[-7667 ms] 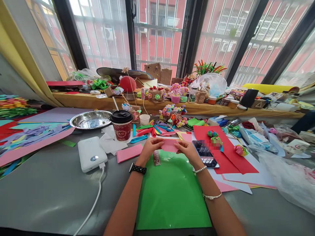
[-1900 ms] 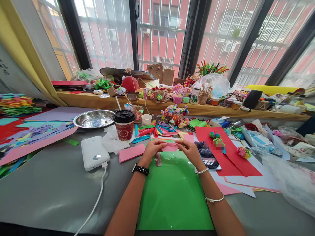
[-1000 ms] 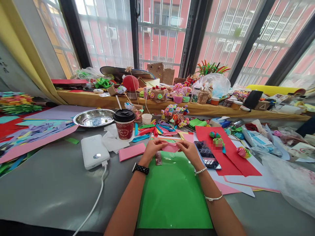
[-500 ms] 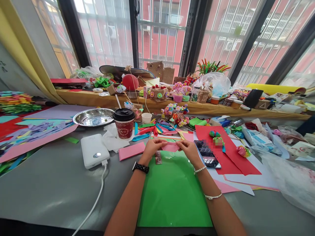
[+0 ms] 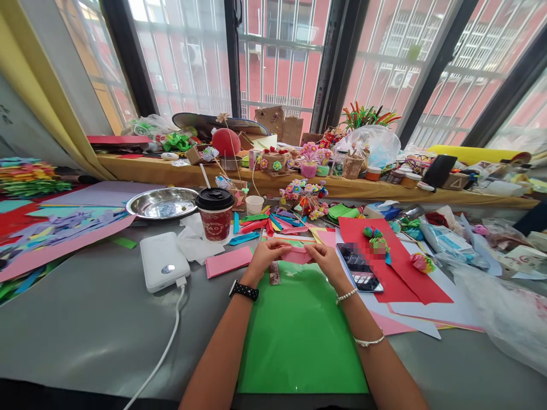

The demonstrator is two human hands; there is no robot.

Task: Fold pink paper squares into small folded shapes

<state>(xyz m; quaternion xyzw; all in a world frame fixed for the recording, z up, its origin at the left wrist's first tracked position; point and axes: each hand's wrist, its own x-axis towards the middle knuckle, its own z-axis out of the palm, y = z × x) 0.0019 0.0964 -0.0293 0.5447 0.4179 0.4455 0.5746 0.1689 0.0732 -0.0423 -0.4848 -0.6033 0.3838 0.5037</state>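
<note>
A small piece of pink paper (image 5: 296,255) is stretched between my two hands above the far part of a green sheet (image 5: 303,336). My left hand (image 5: 268,257) pinches its left end, and my right hand (image 5: 325,261) pinches its right end. Just left of my left hand lies a stack of pink paper strips (image 5: 228,262). A small patterned piece (image 5: 274,274) rests on the green sheet below my left fingers. Right of my right hand is a phone (image 5: 359,269), beside red paper (image 5: 401,273).
To the left are a white power bank (image 5: 164,263) with a cable, a lidded cup (image 5: 215,215) and a metal plate (image 5: 164,204). Folded coloured paper strips (image 5: 252,226) lie beyond my hands. Plastic bags (image 5: 504,307) cover the right side.
The pink paper between my fingers looks slightly more bent, sagging in the middle. Both hands have stayed in nearly the same place.
</note>
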